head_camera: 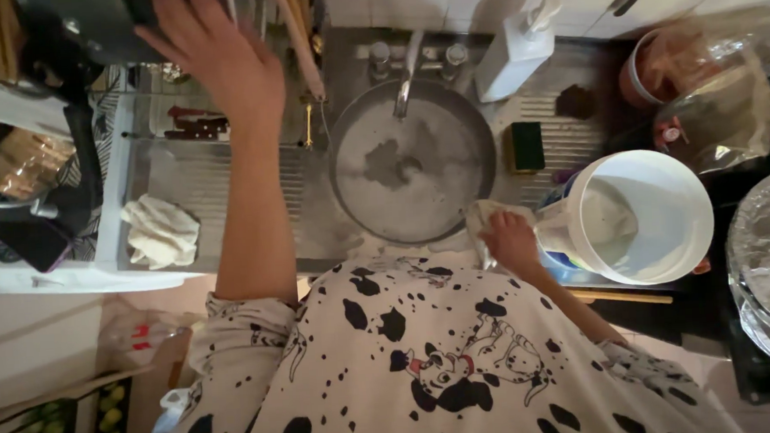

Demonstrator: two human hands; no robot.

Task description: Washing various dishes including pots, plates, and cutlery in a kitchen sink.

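Shirt: nearest to me, the white top with black spots (428, 364) fills the lower frame, so I am looking almost straight down over the counter edge.
Right hand: my right hand (511, 239) is at the sink's near rim, fingers curled tight around a pale cloth (488, 213) bunched against the steel.
White bucket: the round white bucket (644, 216) stands just right of that hand, nearly touching the cloth; it looks empty inside, and I judge a wide sweep of the cloth would nudge it.
Sink: the round steel sink (413, 158) sits between the two arms, basin bare, with the tap (407, 83) over its far side.
Sponge: a green and yellow sponge (524, 146) lies on the ribbed drainer right of the basin, apart from the cloth.
Rag: a crumpled white rag (159, 230) rests on the left drainer, untouched.
Left hand: my left hand (219, 58) is raised far left, fingers spread wide against a dark object (94, 30) on the rack; I cannot tell if it grips it.
Doing it well: I would keep the cloth flat under the palm, work in short strokes, and steady the dark piece before letting go.
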